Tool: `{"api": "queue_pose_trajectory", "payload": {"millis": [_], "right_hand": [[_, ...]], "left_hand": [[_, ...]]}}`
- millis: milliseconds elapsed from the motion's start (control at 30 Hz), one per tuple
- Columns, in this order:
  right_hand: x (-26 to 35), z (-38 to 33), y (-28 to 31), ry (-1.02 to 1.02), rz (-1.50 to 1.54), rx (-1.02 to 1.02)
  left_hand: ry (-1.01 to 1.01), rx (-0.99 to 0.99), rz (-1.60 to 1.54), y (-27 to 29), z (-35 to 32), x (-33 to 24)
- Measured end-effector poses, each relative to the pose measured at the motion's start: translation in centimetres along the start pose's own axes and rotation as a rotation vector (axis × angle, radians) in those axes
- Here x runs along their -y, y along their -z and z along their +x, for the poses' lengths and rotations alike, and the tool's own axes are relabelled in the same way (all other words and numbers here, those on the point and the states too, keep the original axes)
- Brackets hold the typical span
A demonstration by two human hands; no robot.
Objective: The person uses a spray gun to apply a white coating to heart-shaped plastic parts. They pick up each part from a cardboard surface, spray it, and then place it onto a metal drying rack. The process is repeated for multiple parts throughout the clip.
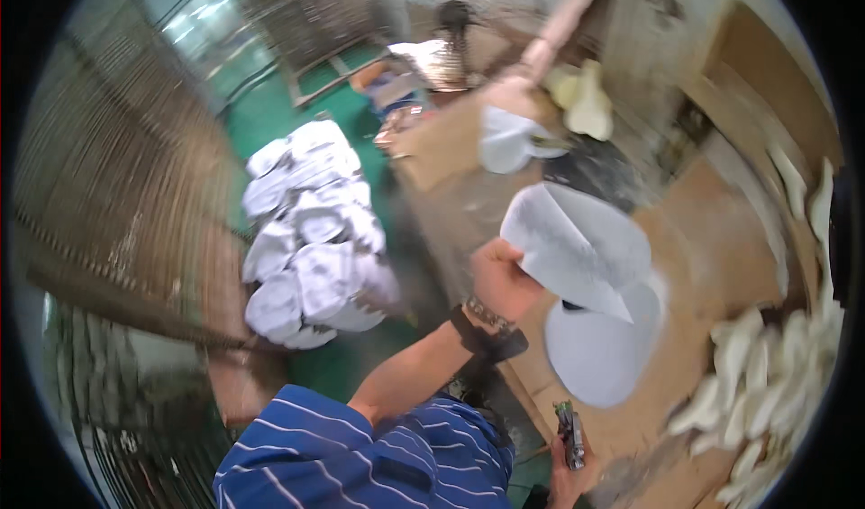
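White sheet (577,243), thin and curved, is pinched at its left edge by the left hand (500,279), fingers curled over the edge. It is raised above the brown cardboard-covered worktable (712,239), tilted, its lower edge overlapping a second white rounded piece (595,351) just below it; whether the two are joined I cannot tell, motion blur.

Left wrist carries a dark band with a watch (487,324); the sleeve is blue with white stripes (360,446).

Right hand (568,482) sits at the worktable's near edge, closed around a small dark tool (570,432) held upright. Tool type not resolvable.

On the worktable, right of the sheet: a heap of cream-coloured shaped pieces (766,383), running up along the far right edge. Beyond the sheet, farther back on the worktable: another white folded piece (509,140), with pale yellowish pieces (581,99) just beside it.

Left of the worktable, on the green floor (270,104): a stack of white moulded pieces (311,234), well apart from the sheet. Metal wire racks (117,176) stand left of that stack.
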State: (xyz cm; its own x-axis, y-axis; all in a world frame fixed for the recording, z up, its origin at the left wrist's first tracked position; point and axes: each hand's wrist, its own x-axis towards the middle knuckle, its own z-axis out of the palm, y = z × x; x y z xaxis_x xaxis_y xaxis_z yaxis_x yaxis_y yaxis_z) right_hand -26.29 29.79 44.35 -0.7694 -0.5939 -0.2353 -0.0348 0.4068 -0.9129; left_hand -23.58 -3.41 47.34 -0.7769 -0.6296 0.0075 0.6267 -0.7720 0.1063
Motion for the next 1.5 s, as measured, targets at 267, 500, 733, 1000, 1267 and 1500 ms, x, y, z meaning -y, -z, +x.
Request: {"api": "queue_pose_trajectory", "payload": {"millis": [267,500,733,1000,1267,1500], "right_hand": [[6.3,6.8,-8.6,0.030,-0.198,0.339],[-6.0,18.3,-20.0,0.056,-0.339,0.354],[-2.9,18.9,-28.8,-0.047,-0.471,0.283],[3.3,21.0,-39.9,0.069,-0.751,0.676],[6.3,22.3,-46.8,0.141,-0.842,0.792],[7.7,24.0,-48.6,0.119,-0.895,0.818]], "left_hand": [[-0.481,-0.173,0.020,7.6,-9.0,-14.1],[-0.799,-0.342,-0.061,12.7,-15.3,-25.0],[-0.852,-0.287,-0.130,14.3,-16.5,-34.1],[-1.158,-0.344,-0.224,13.8,-22.3,-37.8],[-1.161,-0.322,-0.239,15.7,-21.3,-40.4],[-1.173,-0.413,-0.282,17.3,-20.5,-41.7]]}}
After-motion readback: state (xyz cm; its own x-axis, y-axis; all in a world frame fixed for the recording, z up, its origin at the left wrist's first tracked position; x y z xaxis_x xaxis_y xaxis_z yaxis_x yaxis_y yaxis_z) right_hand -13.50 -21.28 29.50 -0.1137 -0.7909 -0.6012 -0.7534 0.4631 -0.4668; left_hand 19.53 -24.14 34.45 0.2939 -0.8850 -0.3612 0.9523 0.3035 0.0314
